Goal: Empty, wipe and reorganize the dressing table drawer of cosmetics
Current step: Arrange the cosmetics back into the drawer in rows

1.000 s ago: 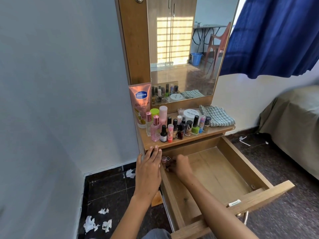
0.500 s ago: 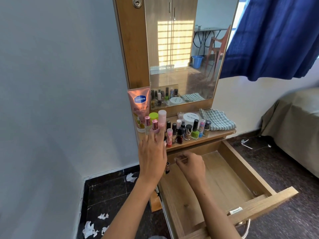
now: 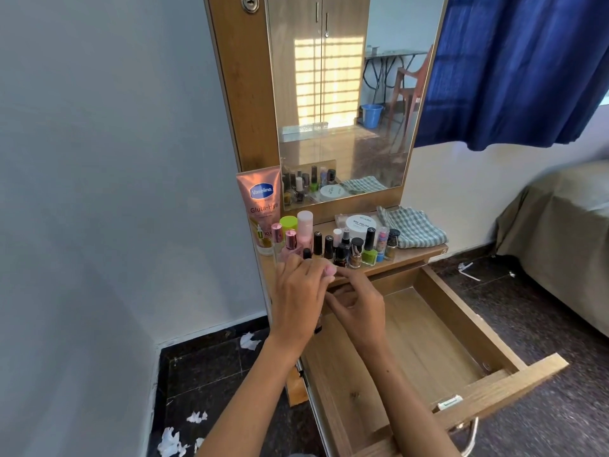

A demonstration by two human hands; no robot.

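The wooden drawer [image 3: 428, 344] is pulled out and almost bare; one small dark bottle [image 3: 318, 325] stands in its back left corner. Several nail polish bottles [image 3: 356, 250] and perfumes crowd the shelf [image 3: 408, 257] above it. My left hand [image 3: 298, 300] is at the shelf's front edge, fingers curled around a small pink bottle [image 3: 329, 270]. My right hand [image 3: 359, 305] hovers over the drawer's back, with thumb and curled fingers meeting the left hand at that bottle. Whether the right hand holds anything is hidden.
A pink Vaseline tube [image 3: 262, 206] leans at the shelf's left, a white jar [image 3: 359, 224] and a checked cloth [image 3: 412, 227] lie to the right. Torn tissue bits [image 3: 173, 441] litter the dark floor. A bed [image 3: 560, 232] stands at right.
My right hand rose from the drawer's back left corner to the shelf edge. My left hand left the drawer's side, reached up to the shelf, and now curls at the pink bottle.
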